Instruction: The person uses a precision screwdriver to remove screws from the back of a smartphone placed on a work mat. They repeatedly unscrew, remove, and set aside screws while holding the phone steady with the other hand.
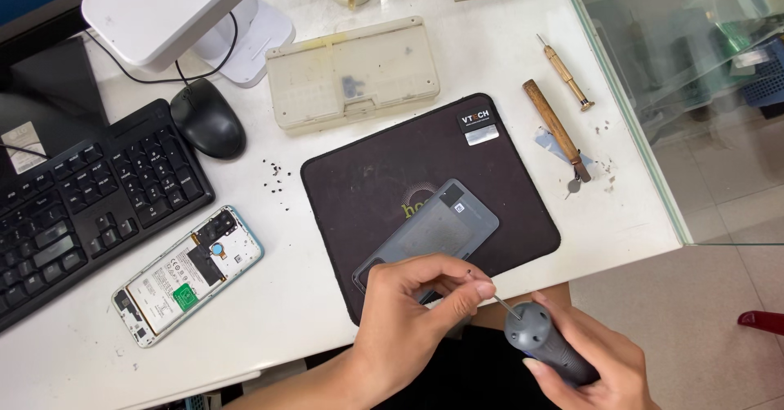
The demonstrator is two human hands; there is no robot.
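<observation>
One grey screwdriver [545, 346], wrapped in the right hand [600, 369] at the desk's near edge, shaft slanting up-left. Left hand [408, 320] pinches its tip [482, 283]. Just beyond: one grey back cover [433, 230] on one dark mat [384, 173]. Left: one opened phone [188, 275]. Far right: two wooden-handled tools [555, 120].
</observation>
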